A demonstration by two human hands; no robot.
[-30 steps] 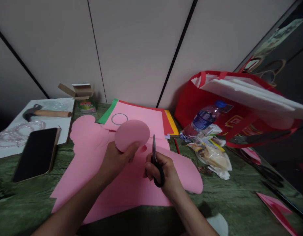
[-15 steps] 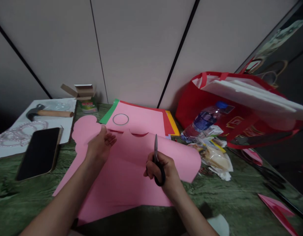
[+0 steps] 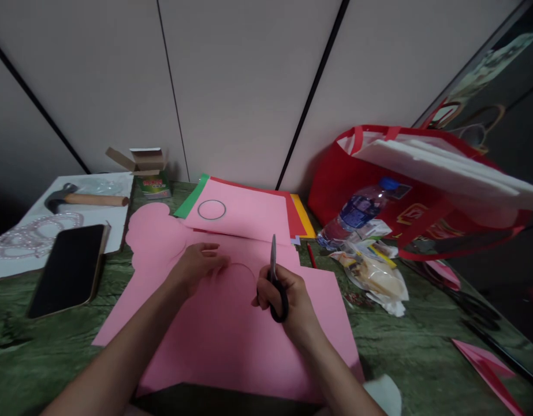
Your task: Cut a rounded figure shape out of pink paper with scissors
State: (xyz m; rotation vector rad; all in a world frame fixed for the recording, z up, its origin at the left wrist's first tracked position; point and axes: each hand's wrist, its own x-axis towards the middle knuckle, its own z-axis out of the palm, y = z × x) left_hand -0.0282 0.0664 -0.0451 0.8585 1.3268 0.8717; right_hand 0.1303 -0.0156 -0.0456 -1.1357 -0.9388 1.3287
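Observation:
In my right hand are black-handled scissors, blades together and pointing up and away above the pink paper. A large pink sheet lies nearly flat on the table beneath both hands, with a thin curved line showing near its middle. My left hand is over the sheet's left part, fingers stretched toward that line; whether the fingertips touch the paper I cannot tell. A pink piece with a scalloped edge lies at the upper left, partly behind my left arm.
Coloured sheets with a ring on top lie at the back. Left are a phone, a hammer and a small box. Right are a water bottle, plastic packets, a red pencil and a red bag.
The pink sheet, curled up at its far and right edges before, now lies flat. My left hand has moved right and nearer me. The scissors have barely moved. The red pencil shows more.

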